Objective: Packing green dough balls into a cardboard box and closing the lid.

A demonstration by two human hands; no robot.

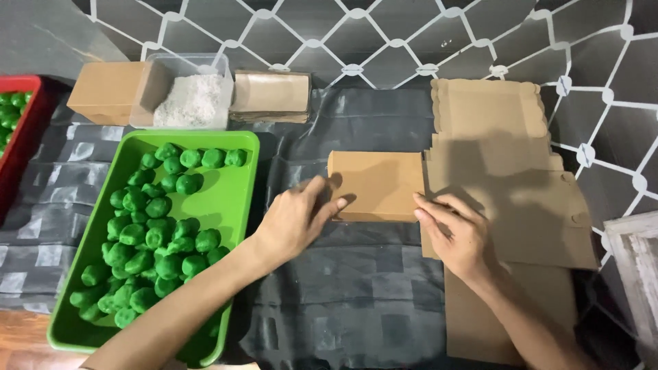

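A small brown cardboard box (375, 183), folded up, sits on the dark plastic sheet (343, 288). My left hand (296, 218) presses against its left side, fingers curled on the near left corner. My right hand (458, 234) touches its near right corner, resting partly on a stack of flat unfolded cardboard blanks (507, 157) that spreads to the right. Neither hand lifts the box.
A green tray (233, 205) holding several green balls lies at the left. Behind it stand a clear tub of white shreds (188, 96), a brown box (103, 89) and a pile of brown paper pieces (271, 96). A red tray (24, 130) is at the far left, a pale wooden frame (634, 260) at the right.
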